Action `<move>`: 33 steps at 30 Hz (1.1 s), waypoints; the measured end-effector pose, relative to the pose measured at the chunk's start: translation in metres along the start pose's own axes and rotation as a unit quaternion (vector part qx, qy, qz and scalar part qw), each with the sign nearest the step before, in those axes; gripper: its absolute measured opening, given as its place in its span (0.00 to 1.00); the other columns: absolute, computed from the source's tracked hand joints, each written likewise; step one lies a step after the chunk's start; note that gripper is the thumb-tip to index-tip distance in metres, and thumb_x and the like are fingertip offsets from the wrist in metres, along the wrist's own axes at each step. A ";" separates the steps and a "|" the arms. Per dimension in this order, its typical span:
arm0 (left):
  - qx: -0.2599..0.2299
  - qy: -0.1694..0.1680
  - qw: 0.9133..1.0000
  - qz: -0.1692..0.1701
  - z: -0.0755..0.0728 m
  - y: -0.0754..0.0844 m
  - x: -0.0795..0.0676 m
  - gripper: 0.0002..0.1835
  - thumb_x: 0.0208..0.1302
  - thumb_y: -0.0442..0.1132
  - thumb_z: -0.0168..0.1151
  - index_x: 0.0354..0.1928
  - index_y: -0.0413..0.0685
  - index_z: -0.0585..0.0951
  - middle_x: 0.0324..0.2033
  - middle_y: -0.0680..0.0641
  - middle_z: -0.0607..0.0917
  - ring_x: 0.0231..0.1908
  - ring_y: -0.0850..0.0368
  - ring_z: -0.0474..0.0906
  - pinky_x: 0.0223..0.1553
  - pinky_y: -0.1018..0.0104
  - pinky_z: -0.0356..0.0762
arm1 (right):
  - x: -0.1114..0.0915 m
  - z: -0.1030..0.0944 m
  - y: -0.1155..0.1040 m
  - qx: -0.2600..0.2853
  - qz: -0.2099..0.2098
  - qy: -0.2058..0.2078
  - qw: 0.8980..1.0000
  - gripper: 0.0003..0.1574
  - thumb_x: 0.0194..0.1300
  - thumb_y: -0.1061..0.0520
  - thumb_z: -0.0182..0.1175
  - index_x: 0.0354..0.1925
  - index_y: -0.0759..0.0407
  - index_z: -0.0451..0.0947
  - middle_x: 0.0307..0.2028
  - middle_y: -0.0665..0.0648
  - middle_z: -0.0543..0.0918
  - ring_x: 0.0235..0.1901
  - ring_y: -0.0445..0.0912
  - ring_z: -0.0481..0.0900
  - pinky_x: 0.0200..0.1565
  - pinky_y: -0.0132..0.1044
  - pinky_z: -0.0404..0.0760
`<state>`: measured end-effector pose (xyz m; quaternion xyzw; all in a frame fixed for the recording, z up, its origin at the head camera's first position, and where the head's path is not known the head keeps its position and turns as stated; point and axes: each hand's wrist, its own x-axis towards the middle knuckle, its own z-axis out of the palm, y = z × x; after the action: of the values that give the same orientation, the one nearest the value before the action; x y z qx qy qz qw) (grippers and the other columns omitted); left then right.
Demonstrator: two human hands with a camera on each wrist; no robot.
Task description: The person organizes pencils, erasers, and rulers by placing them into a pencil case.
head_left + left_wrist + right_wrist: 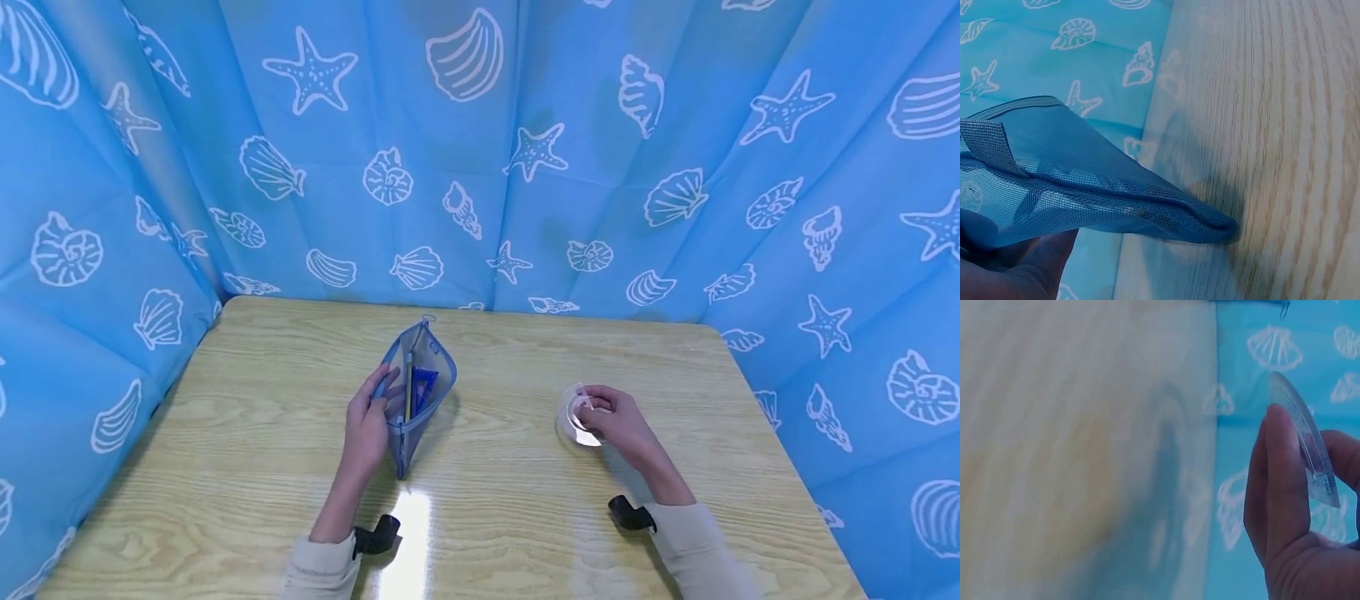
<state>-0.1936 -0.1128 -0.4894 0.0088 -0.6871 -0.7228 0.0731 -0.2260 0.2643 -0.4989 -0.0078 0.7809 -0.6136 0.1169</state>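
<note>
My left hand [366,425] grips a blue mesh zip pouch [445,372] by its left side, its mouth spread wide. Inside lie a pencil [408,388] with yellow on it and a blue triangular set square [424,385]. In the left wrist view the pouch [1104,187] fills the left half, with the hand [1029,270] under it. Farther right, my right hand [621,427] pinches a clear protractor [566,420] above the table. The right wrist view shows the protractor [1294,414] nearly edge-on, between the thumb and fingers.
The wood-grain table [495,500] has rounded back corners. A blue curtain [465,150] with white shells and starfish surrounds it at the back and sides. Black wrist mounts [377,534] sit at both sleeves.
</note>
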 end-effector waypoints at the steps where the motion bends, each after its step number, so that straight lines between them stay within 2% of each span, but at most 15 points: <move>1: -0.001 0.001 1.000 0.001 0.000 0.000 0.000 0.29 0.75 0.26 0.30 0.76 0.31 0.58 0.71 0.31 0.69 0.67 0.32 0.70 0.68 0.46 0.73 | 0.003 0.006 -0.005 -0.001 -0.005 0.001 1.000 0.29 0.71 0.63 0.57 0.66 0.76 0.66 0.38 0.53 0.81 0.32 0.36 0.82 0.33 0.27 0.85; 6: -0.005 -0.003 1.000 0.004 0.001 -0.001 0.000 0.29 0.75 0.26 0.30 0.76 0.31 0.57 0.71 0.31 0.69 0.68 0.32 0.70 0.69 0.46 0.73 | 0.016 0.036 -0.031 0.009 -0.027 -0.003 1.000 0.28 0.71 0.64 0.57 0.66 0.74 0.67 0.39 0.57 0.80 0.32 0.40 0.85 0.36 0.31 0.89; 13: 0.004 -0.005 1.000 0.004 0.001 -0.002 -0.001 0.29 0.75 0.27 0.30 0.77 0.32 0.57 0.72 0.32 0.68 0.68 0.33 0.69 0.69 0.46 0.72 | 0.037 0.077 -0.065 0.025 -0.052 -0.009 0.998 0.26 0.70 0.64 0.57 0.64 0.68 0.71 0.39 0.57 0.81 0.33 0.43 0.87 0.36 0.35 0.90; 19: 0.003 -0.002 1.000 0.007 0.000 -0.002 -0.001 0.29 0.75 0.26 0.30 0.76 0.32 0.57 0.71 0.32 0.68 0.68 0.33 0.70 0.69 0.47 0.72 | 0.054 0.108 -0.092 0.054 -0.068 -0.034 0.996 0.25 0.69 0.64 0.58 0.63 0.67 0.72 0.40 0.59 0.80 0.33 0.45 0.87 0.38 0.41 0.92; 25: -0.005 0.001 1.000 0.010 0.000 -0.001 0.001 0.29 0.75 0.26 0.30 0.76 0.30 0.57 0.71 0.30 0.69 0.68 0.32 0.70 0.69 0.47 0.73 | 0.064 0.134 -0.106 0.082 -0.070 -0.056 0.993 0.26 0.69 0.67 0.57 0.64 0.71 0.70 0.38 0.58 0.78 0.33 0.45 0.85 0.37 0.40 0.92; 33: -0.005 0.004 1.000 0.016 -0.001 -0.001 -0.001 0.30 0.72 0.24 0.30 0.75 0.28 0.58 0.70 0.29 0.69 0.67 0.31 0.70 0.68 0.45 0.73 | 0.067 0.164 -0.111 0.088 -0.076 -0.066 0.991 0.27 0.68 0.69 0.56 0.64 0.70 0.71 0.39 0.58 0.79 0.32 0.44 0.85 0.38 0.41 0.92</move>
<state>-0.1927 -0.1136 -0.4906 0.0006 -0.6834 -0.7248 0.0873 -0.2744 0.0699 -0.4395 -0.0976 0.7115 -0.6852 0.1214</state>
